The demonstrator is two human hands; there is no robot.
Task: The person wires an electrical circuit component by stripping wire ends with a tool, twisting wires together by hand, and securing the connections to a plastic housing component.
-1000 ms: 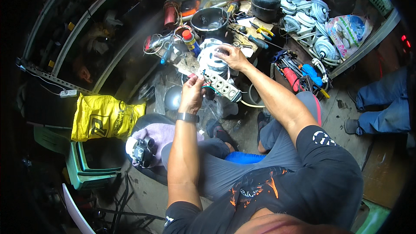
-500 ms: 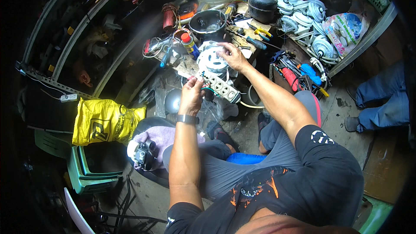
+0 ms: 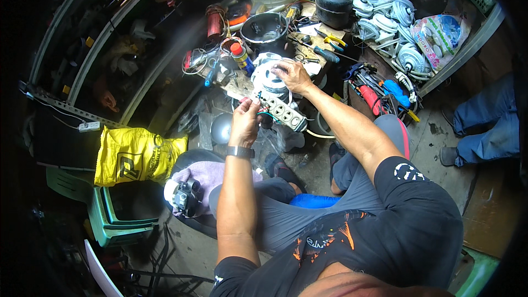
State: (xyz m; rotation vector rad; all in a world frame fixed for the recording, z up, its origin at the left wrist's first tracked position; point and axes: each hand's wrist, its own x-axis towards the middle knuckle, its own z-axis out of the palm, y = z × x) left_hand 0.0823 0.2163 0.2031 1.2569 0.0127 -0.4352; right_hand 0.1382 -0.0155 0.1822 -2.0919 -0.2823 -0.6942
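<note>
Workbench in front of the person carries a white round housing with openings in its face, the bulkiest piece near the hands. It looks rigid and probably fairly heavy for its size, with a smooth shell that could slip under dusty fingers; its outer rim seems the surest place to take hold, away from the openings. The pale power strip next to it is likely light and stiff, best held by its long sides, clear of the sockets and the cable end. Thin coloured wires by the strip look soft and springy, easy to bend or snap at the tips, so a fingertip pinch close to the end suits them.

As for placement, the housing sits at the near edge of the bench, ahead of the left hand and just left of the right hand, whose bent fingers touch its right side; whether they grip anything there I cannot tell. The strip slants between the two forearms, below the housing. The wires lie just right of the left hand, whose thumb and forefinger are pressed together, apparently on a wire end.
</note>
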